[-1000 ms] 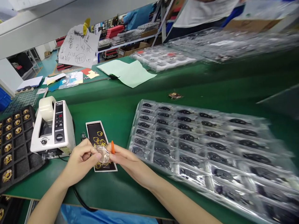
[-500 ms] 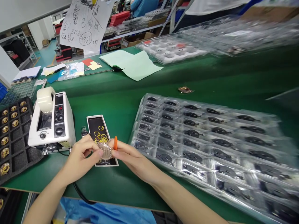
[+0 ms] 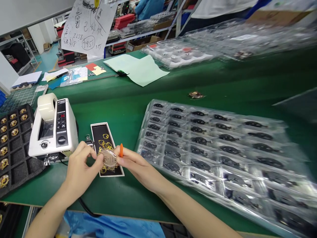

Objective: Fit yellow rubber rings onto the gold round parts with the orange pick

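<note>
Forearms angled inward, the left hand (image 3: 80, 168) and right hand (image 3: 140, 167) pinch a clear round capsule (image 3: 109, 158) between their fingertips, just above a black printed card (image 3: 107, 138). An orange plastic tab (image 3: 121, 150) stands up from the right fingers.

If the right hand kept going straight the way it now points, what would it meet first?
The right hand would meet the clear round piece first: its fingers already touch it. Just beyond is the left hand, which also holds the piece, though depth is hard to judge from this view.
</note>
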Demonstrator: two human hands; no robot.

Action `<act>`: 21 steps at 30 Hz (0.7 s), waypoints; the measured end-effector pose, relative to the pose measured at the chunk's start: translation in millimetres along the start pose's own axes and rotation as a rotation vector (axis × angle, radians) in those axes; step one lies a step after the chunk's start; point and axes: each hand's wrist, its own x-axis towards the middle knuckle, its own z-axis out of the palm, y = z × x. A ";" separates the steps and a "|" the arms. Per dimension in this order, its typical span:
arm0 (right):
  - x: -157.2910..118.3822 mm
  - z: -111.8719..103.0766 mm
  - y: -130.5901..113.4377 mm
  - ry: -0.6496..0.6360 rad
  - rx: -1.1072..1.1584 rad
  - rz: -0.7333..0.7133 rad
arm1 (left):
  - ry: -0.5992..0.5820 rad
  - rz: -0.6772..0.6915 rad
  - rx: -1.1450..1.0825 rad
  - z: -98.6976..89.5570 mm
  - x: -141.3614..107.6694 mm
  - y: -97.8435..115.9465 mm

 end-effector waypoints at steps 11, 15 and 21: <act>-2.0 3.2 6.6 -0.081 0.155 0.029 | 0.032 0.505 -0.116 13.1 0.5 -13.7; -1.1 5.1 11.2 -0.095 0.292 0.126 | -0.083 0.432 -0.177 17.2 1.8 -18.9; -0.1 8.0 18.6 -0.106 0.389 0.167 | -0.309 0.484 -0.313 12.1 8.5 -20.0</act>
